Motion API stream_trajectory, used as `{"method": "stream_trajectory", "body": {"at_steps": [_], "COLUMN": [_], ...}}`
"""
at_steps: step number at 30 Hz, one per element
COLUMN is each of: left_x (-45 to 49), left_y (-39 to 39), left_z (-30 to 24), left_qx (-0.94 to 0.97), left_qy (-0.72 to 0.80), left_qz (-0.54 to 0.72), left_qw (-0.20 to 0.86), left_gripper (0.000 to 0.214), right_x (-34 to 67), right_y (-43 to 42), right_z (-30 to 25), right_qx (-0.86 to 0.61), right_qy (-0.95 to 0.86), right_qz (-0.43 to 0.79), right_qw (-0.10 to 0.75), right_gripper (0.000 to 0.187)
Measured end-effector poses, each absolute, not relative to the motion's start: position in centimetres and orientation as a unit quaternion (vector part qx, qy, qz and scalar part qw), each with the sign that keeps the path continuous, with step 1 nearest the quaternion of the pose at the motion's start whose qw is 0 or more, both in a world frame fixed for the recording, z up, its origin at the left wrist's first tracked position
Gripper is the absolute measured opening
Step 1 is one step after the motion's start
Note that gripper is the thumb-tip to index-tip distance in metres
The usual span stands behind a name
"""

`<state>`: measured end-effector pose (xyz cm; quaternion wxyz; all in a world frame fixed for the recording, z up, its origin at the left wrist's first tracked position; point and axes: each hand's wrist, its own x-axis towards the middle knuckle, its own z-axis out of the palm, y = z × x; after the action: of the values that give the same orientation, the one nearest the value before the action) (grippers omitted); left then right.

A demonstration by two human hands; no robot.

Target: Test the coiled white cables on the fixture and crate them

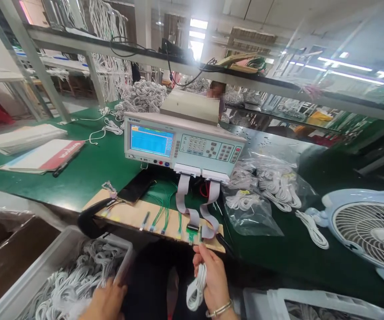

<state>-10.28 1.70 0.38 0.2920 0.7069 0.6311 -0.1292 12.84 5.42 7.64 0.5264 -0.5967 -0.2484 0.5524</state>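
My right hand (pixel 214 278) is closed on a coiled white cable (pixel 197 289), which hangs in a loop below the fingers. Its thumb and forefinger pinch the cable's end at the small green circuit board (pixel 191 235) on the front edge of the wooden strip (pixel 128 214). Whether that end is plugged in, I cannot tell. At the right rim of a white plastic bin (pixel 125 262), my left hand (pixel 107 298) is loosely curled over the heaped white cables (pixel 72 284). No cable shows in its fingers, though their tips are partly hidden.
A bench tester (pixel 183 142) with a lit blue screen stands behind the board, joined to it by grey ribbon cables (pixel 183 195). Bagged cables (pixel 262 186) and a fan (pixel 372 231) are at right. A phone (pixel 137 186) and papers (pixel 42 155) lie left. Another bin (pixel 332 298) stands lower right.
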Motion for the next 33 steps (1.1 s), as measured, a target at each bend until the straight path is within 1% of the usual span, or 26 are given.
{"method": "stream_trajectory", "body": {"at_steps": [3, 5, 7, 9, 11, 13, 14, 15, 17, 18, 19, 21, 23, 26, 29, 31, 33], "left_x": [-8.8, -6.8, -4.5, -2.5, -0.9, 0.2, 0.6, 0.9, 1.2, 1.2, 1.2, 1.1, 0.9, 0.5, 0.4, 0.6, 1.0], "left_y": [1.0, 0.8, 0.6, 0.5, 0.3, 0.1, 0.0, 0.0, 0.1, 0.2, 0.3, 0.7, 1.2, 1.8, 2.4, 2.8, 3.2], "left_z": [1.9, 3.4, 4.6, 5.2, 5.5, 5.8, 6.0, 6.3, 6.8, 7.0, 7.2, 7.3, 7.3, 7.2, 6.9, 6.1, 4.9], "left_qx": [0.716, 0.712, 0.686, 0.624, 0.561, 0.528, 0.516, 0.496, 0.419, 0.365, 0.308, 0.226, 0.214, 0.243, 0.26, 0.291, 0.334], "left_qy": [0.566, 0.514, 0.449, 0.399, 0.386, 0.381, 0.381, 0.381, 0.371, 0.353, 0.327, 0.272, 0.253, 0.284, 0.324, 0.328, 0.332], "left_qz": [-0.014, 0.064, 0.122, 0.178, 0.245, 0.292, 0.299, 0.293, 0.251, 0.228, 0.21, 0.201, 0.246, 0.325, 0.372, 0.411, 0.447], "left_qw": [0.408, 0.474, 0.56, 0.648, 0.691, 0.7, 0.707, 0.723, 0.79, 0.831, 0.868, 0.913, 0.911, 0.869, 0.83, 0.799, 0.761], "left_gripper": [0.044, 0.037, 0.026, 0.02, 0.023, 0.035, 0.041, 0.045, 0.05, 0.052, 0.051, 0.045, 0.034, 0.027, 0.036, 0.043, 0.051], "right_x": [12.3, 12.2, 12.3, 12.6, 13.1, 13.5, 13.6, 13.6, 13.4, 13.1, 12.7, 11.8, 11.2, 11.7, 13.5, 14.4, 14.5], "right_y": [5.2, 4.4, 3.5, 2.6, 2.0, 1.5, 1.1, 0.7, -0.5, -1.2, -1.7, -2.6, -2.8, -1.8, -0.1, 0.9, 1.4], "right_z": [7.6, 7.5, 7.6, 8.0, 8.7, 9.9, 10.5, 11.1, 11.9, 12.1, 12.1, 11.6, 10.9, 10.4, 10.1, 9.7, 9.2], "right_qx": [-0.599, -0.599, -0.593, -0.57, -0.533, -0.495, -0.486, -0.488, -0.512, -0.519, -0.517, -0.498, -0.487, -0.513, -0.604, -0.642, -0.647], "right_qy": [-0.25, -0.293, -0.316, -0.284, -0.219, -0.179, -0.184, -0.212, -0.346, -0.439, -0.528, -0.645, -0.677, -0.658, -0.589, -0.56, -0.57], "right_qz": [0.518, 0.509, 0.526, 0.56, 0.594, 0.611, 0.599, 0.567, 0.458, 0.4, 0.353, 0.313, 0.317, 0.308, 0.296, 0.323, 0.338], "right_qw": [0.557, 0.544, 0.522, 0.53, 0.561, 0.592, 0.61, 0.629, 0.639, 0.615, 0.573, 0.487, 0.452, 0.457, 0.448, 0.413, 0.377], "right_gripper": [0.028, 0.024, 0.022, 0.023, 0.024, 0.022, 0.022, 0.023, 0.029, 0.032, 0.034, 0.03, 0.023, 0.016, 0.016, 0.018, 0.02]}}
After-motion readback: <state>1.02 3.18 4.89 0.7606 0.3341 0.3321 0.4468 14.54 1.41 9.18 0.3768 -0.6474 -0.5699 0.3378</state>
